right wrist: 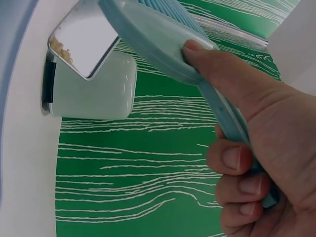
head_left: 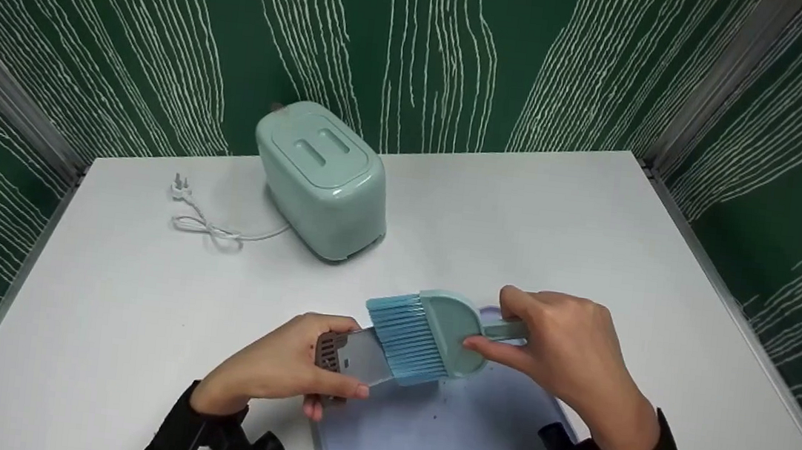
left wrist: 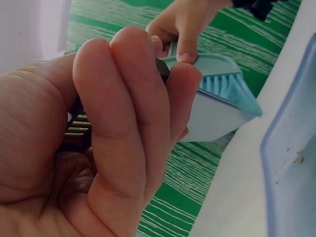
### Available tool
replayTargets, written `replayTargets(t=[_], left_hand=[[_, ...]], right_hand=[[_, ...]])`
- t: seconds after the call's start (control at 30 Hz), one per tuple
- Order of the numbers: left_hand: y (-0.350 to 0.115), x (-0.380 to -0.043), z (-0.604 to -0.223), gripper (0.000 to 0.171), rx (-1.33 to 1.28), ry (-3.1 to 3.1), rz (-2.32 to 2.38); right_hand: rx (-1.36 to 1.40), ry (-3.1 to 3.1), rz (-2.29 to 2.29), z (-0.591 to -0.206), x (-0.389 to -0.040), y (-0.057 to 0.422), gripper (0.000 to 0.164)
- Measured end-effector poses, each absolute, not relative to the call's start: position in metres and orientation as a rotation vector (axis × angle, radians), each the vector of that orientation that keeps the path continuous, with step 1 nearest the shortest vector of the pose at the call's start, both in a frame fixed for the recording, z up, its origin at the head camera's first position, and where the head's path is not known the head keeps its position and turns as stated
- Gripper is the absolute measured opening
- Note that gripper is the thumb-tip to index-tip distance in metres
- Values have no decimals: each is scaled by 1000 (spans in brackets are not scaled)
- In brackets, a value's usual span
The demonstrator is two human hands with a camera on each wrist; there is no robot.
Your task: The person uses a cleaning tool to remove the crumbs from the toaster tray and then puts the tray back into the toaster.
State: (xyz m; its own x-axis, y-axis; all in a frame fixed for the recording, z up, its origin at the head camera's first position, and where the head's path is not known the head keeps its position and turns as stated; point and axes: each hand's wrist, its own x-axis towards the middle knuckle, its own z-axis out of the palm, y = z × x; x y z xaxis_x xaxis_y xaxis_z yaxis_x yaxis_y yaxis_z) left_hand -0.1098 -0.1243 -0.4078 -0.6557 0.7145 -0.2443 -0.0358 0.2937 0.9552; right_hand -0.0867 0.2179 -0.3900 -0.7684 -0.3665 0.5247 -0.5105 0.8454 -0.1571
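Note:
My left hand grips a small metal crumb tray by its brown slotted end, thumb on top. My right hand holds a light-green brush by its handle, thumb on the brush head. The blue bristles lie across the crumb tray's far end. In the right wrist view, tan crumbs gather along one edge of the tray. Below both hands lies a lavender tray with a raised rim. A few brown crumbs are scattered on it.
A pale green toaster with a covered top stands at the back of the white table. Its white cord and plug lie coiled to the left. Green panels with white streaks enclose the table's back and sides.

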Motion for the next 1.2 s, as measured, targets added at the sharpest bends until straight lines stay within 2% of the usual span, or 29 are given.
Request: replayTargets(t=[0.43,1.2], left_hand=[[-127,-109,-407,37,602,1872,1433],[-128,-109,-405,37,614,1878,1410]], right_hand=[[547,-2656,303,-387,-85,228,66],[412,-2787,292,-381,-84,245,56]])
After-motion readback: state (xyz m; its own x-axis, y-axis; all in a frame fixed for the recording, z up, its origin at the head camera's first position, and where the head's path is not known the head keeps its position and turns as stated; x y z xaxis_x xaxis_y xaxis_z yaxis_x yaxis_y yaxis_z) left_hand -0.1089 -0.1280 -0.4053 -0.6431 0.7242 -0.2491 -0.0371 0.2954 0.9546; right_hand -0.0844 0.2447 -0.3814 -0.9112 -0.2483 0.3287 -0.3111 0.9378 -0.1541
